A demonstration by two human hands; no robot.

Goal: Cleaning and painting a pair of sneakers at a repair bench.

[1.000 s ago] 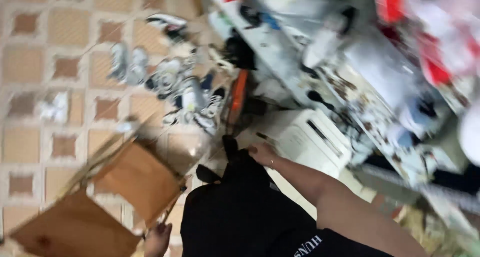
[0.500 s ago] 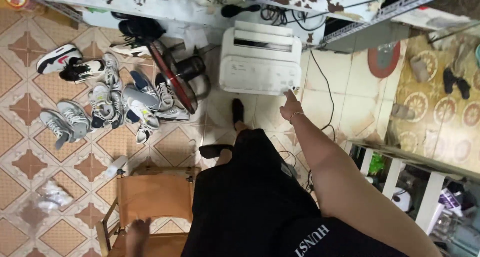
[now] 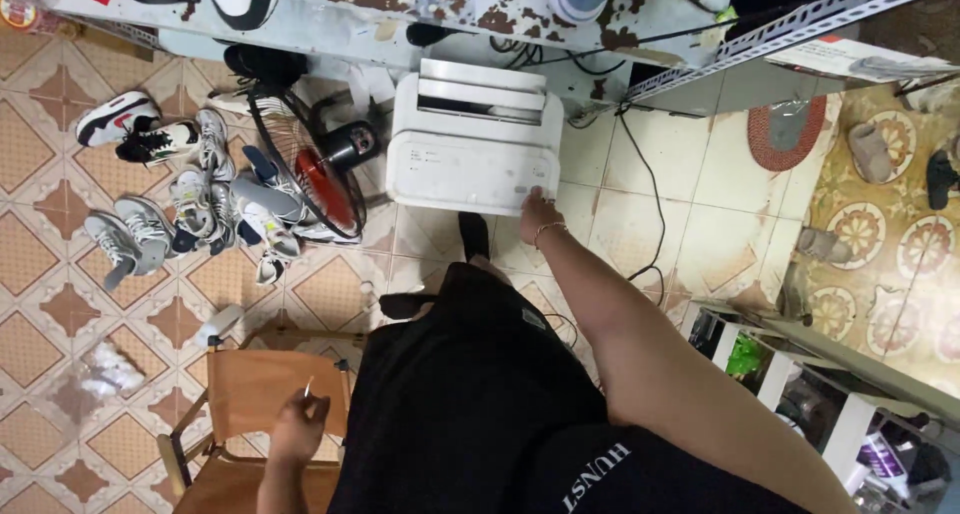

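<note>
My right hand reaches forward and its fingertips rest on the near right corner of a white box-shaped machine standing on the tiled floor. It grips nothing. My left hand is low at the left, over a wooden chair, and pinches a small thin white stick between its fingers. My black clothing fills the lower middle of the view.
A floor fan leans left of the machine, beside a pile of sneakers. A rusty metal table stands behind. A black cable runs over the tiles. A white shelf unit is at the right, slippers beyond.
The view has swung and steadied over the floor. My right hand has moved forward onto the white machine's corner. My left hand stays by the chair with the stick.
</note>
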